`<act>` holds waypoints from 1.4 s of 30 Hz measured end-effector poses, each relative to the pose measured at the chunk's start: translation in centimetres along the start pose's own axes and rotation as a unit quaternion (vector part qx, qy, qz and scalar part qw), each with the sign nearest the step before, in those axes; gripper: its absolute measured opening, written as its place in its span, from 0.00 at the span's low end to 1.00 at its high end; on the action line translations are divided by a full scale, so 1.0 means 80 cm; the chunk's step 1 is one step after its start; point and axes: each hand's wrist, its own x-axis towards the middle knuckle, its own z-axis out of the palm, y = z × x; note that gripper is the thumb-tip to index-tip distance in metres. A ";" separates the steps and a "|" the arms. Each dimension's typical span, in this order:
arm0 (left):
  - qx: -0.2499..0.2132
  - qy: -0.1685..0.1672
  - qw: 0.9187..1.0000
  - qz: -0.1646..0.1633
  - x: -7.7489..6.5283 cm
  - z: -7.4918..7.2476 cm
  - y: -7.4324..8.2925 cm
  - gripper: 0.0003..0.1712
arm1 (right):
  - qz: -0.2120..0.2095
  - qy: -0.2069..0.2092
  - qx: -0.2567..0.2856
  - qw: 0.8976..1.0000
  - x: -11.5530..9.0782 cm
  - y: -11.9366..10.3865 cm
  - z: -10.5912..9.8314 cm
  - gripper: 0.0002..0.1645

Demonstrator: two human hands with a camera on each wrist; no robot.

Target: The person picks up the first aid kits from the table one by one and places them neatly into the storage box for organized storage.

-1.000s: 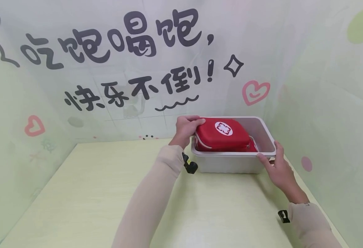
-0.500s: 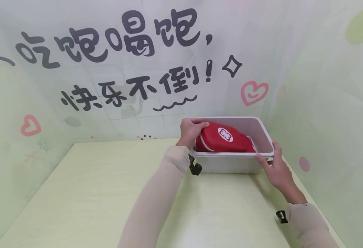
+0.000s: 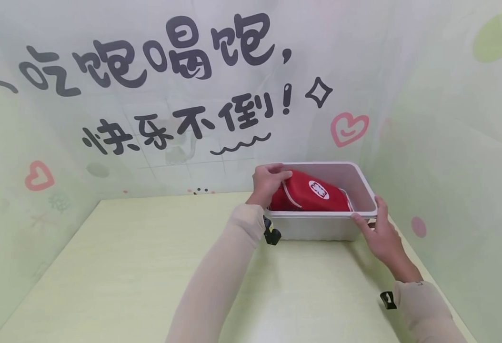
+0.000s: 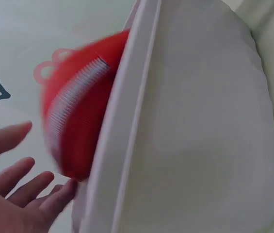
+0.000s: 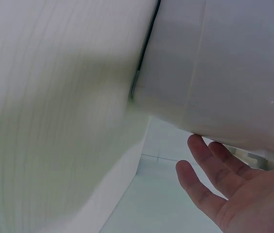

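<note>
A red first-aid pouch [image 3: 302, 190] with a white round emblem lies tilted inside a light grey plastic bin [image 3: 315, 227], its left end higher. My left hand [image 3: 268, 183] is at the bin's left end, thumb overlapping the pouch in the head view. In the left wrist view, that hand's fingers [image 4: 18, 182] are spread loosely beside the pouch's zipped end, with a gap at the thumb; the little finger reaches the rim. My right hand [image 3: 381, 238] holds the bin's front right corner, thumb at the front rim, fingers [image 5: 202, 153] along the end wall. The bin's floor is hidden.
The bin stands on a pale wood-grain table [image 3: 148, 267], toward its back right corner. A printed back wall [image 3: 234, 143] rises behind it, and a pale green side wall [image 3: 469, 190] is close on the right. Each wrist wears a black mount [image 3: 388, 300].
The pouch has sunk lower into the bin and tipped forward, its left end shifting right. My left hand has followed slightly rightward and down. My right hand has kept its place on the bin.
</note>
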 end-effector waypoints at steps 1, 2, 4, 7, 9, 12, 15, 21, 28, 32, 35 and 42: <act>0.003 -0.003 1.000 0.001 0.000 -0.001 -0.001 0.24 | 0.000 -0.002 0.000 1.000 0.000 0.000 0.000 0.53; 0.004 -0.007 1.000 0.002 0.000 -0.002 -0.001 0.24 | 0.000 -0.001 -0.002 1.000 0.000 0.000 -0.001 0.53; 0.003 -0.012 1.000 0.003 -0.001 -0.005 -0.002 0.26 | -0.001 0.000 -0.005 1.000 0.000 0.001 -0.001 0.53; -0.003 -0.022 1.000 0.009 -0.003 -0.008 -0.002 0.27 | 0.001 -0.001 -0.007 1.000 0.000 0.001 -0.003 0.53; -0.008 -0.029 0.999 0.014 -0.004 -0.011 -0.002 0.26 | 0.002 0.000 -0.007 1.000 0.001 0.002 -0.004 0.53; -0.004 -0.034 0.999 0.025 -0.003 -0.018 -0.004 0.25 | 0.000 -0.001 -0.005 1.000 0.002 0.003 -0.004 0.52; 0.022 -0.035 0.998 0.046 0.002 -0.027 -0.009 0.26 | 0.000 -0.003 -0.001 1.000 0.003 0.004 -0.005 0.52; 0.099 -0.006 0.991 0.095 0.013 -0.051 -0.026 0.27 | 0.001 -0.001 -0.008 1.000 0.004 0.003 -0.007 0.52; 0.180 0.003 0.978 0.109 0.016 -0.082 -0.059 0.27 | -0.018 0.000 -0.040 0.999 0.006 0.004 -0.015 0.50; 0.213 0.008 0.972 0.097 0.016 -0.098 -0.073 0.29 | -0.038 0.004 -0.065 0.997 0.009 0.002 -0.023 0.50; 0.234 0.011 0.967 0.097 0.016 -0.106 -0.079 0.30 | -0.053 0.020 -0.091 0.994 0.011 -0.001 -0.029 0.48; 0.267 0.009 0.958 0.107 0.017 -0.123 -0.085 0.31 | -0.070 0.027 -0.143 0.987 0.027 -0.015 -0.044 0.45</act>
